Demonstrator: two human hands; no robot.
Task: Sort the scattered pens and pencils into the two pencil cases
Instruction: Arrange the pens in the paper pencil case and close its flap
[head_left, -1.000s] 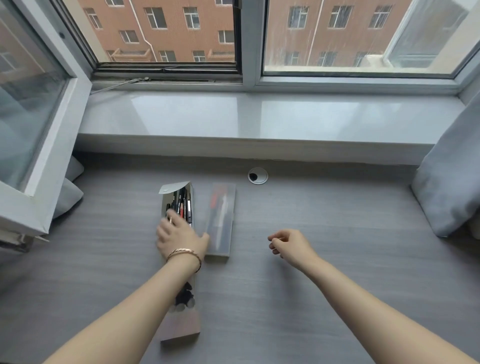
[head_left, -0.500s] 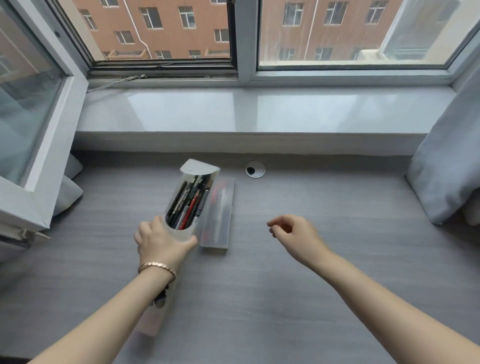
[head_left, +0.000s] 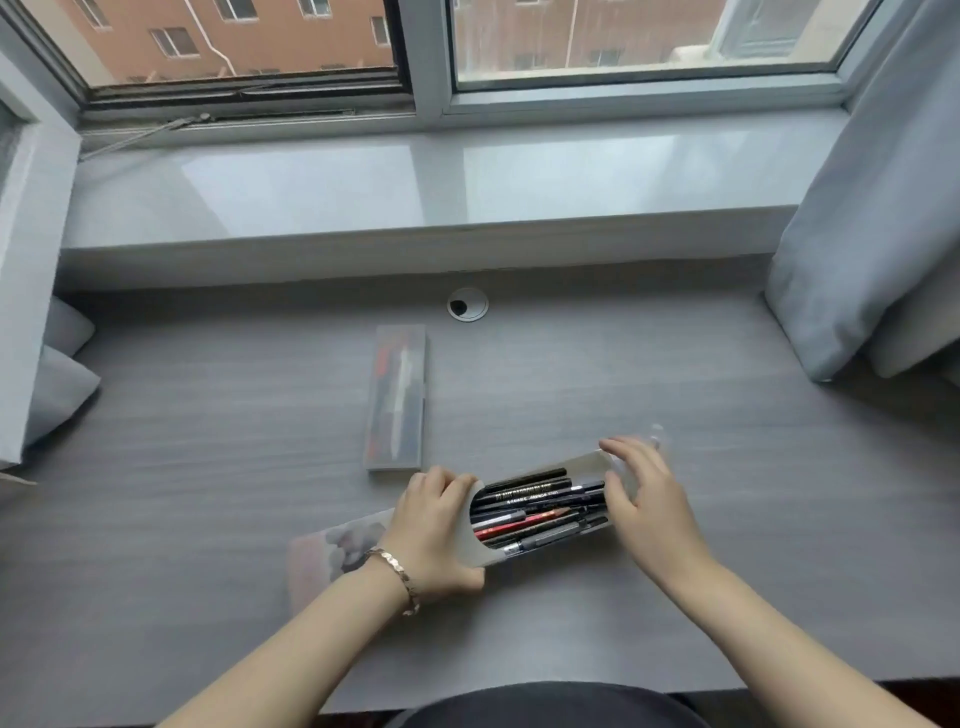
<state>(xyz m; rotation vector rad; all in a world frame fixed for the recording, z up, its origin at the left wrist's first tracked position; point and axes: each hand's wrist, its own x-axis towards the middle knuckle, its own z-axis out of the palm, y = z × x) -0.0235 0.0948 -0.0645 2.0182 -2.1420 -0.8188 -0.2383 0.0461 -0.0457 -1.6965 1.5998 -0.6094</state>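
Observation:
A white open pencil case lies across the desk near me, its open end to the right. It holds several black, red and grey pens and pencils. My left hand grips the case's middle. My right hand touches the flap at its open right end, fingers spread. A frosted, closed pencil case lies lengthwise farther back, with red and white pens showing through its lid.
A round cable grommet sits in the grey desk behind the frosted case. A white window sill runs along the back. A grey curtain hangs at the right, cushions lie at the left.
My left hand has pulled the open case away from the frosted case toward me and turned it sideways. My right hand has come in to its open end.

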